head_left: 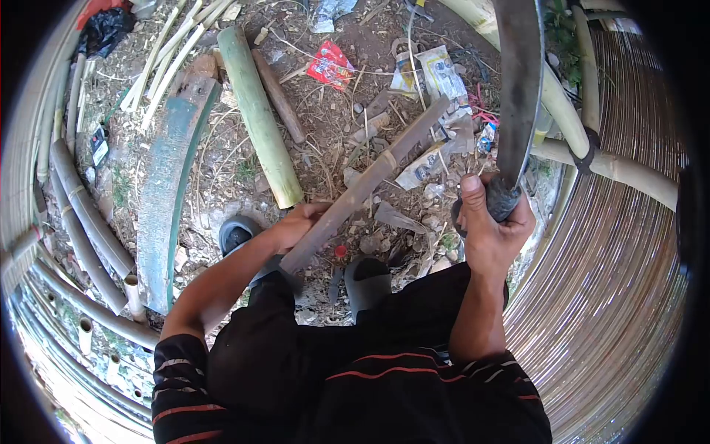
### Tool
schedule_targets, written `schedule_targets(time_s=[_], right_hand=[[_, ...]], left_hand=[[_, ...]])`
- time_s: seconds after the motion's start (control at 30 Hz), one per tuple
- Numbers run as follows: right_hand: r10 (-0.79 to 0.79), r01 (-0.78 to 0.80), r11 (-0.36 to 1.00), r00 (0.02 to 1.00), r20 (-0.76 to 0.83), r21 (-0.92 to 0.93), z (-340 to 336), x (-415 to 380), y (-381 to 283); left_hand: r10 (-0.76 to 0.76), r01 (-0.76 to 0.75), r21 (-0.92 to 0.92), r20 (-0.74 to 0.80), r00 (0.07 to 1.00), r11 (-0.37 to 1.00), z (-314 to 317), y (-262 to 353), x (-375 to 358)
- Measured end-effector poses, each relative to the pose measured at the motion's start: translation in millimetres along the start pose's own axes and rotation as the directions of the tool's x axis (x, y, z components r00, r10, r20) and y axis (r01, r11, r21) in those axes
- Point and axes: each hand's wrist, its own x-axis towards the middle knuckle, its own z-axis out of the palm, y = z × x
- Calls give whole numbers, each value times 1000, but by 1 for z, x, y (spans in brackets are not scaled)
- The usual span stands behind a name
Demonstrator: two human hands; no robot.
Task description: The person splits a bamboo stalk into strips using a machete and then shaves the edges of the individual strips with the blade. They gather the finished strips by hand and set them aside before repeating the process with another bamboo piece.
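"Littered earth point(318, 166) spread all around; what lay at the left?"

"Dark bamboo lengths point(92, 214), then a worn green board point(166, 192), then a thick bamboo pole point(259, 118), its near end just beside the left hand point(299, 226)."

"Were that hand's fingers free?"

"No, they grasped a brown strip point(362, 189), the fingertips hidden behind it. It slanted across the middle, near end by the left knee, far end toward the right."

"And farther right?"

"The right hand point(492, 233) had its fingers clenched round the dark handle point(503, 198) of a large knife point(518, 96), blade pointing far. Rightmost stood a slatted wall point(629, 237)."
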Motion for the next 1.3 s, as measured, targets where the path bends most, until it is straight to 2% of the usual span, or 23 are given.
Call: schedule_targets(time_s=[0.03, 0.07, 0.1, 0.17, 0.3, 0.37, 0.4, 0.47, 0.53, 0.6, 0.67, 0.8, 0.93, 1.03, 1.1, 1.23, 1.3], right_hand=[[61, -61, 998, 998, 9, -8, 0, 1, 5], [121, -120, 993, 993, 18, -19, 2, 3, 7], [185, -186, 983, 982, 29, 11, 7, 4, 5], [211, -212, 977, 977, 38, 32, 16, 9, 13], [241, -243, 970, 963, 125, 6, 37, 17, 33], [258, -259, 966, 947, 192, -23, 51, 16, 38], [255, -254, 967, 945, 204, -31, 58, 15, 41], [263, -267, 963, 931, 254, -19, 73, 15, 44], [287, -293, 956, 916, 279, -24, 86, 14, 42], [262, -294, 951, 929, 263, 91, 101, 15, 44], [260, -296, 949, 930, 261, 108, 113, 16, 42], [213, -256, 954, 945, 249, 157, 132, 22, 42], [197, -246, 960, 934, 300, 137, 141, 26, 59], [199, -278, 936, 923, 330, 216, 152, 21, 55], [278, -408, 859, 879, 387, 309, 157, 19, 50], [282, -447, 822, 859, 428, 354, 162, 19, 39], [236, -397, 864, 862, 449, 309, 160, 23, 49]], left_hand=[[-39, 173, -449, 291, 956, 877, -14, -3, -17], [73, 419, -725, 540, 839, 546, -21, -6, -29], [68, 412, -725, 531, 844, 552, -21, -6, -37], [298, 494, -834, 550, 780, 248, -19, -8, -52], [367, 452, -864, 503, 782, 221, -19, -19, -77], [307, 347, -893, 429, 850, 288, -18, -13, -94], [316, 338, -899, 418, 851, 278, -19, -8, -99], [409, 209, -911, 352, 842, 355, -20, -1, -107], [391, 206, -902, 358, 848, 379, -23, -4, -114], [370, 204, -891, 364, 855, 405, -23, 0, -121], [436, 120, -906, 308, 846, 407, -18, 11, -130], [386, 82, -902, 262, 885, 423, -15, 13, -143], [454, 37, -923, 223, 862, 384, -9, 1, -147], [461, 19, -925, 206, 863, 378, -6, 0, -152], [447, 31, -924, 214, 868, 382, -5, 2, -156], [427, 35, -929, 203, 881, 368, -3, 10, -164], [430, 22, -934, 186, 883, 357, -1, 11, -165]])
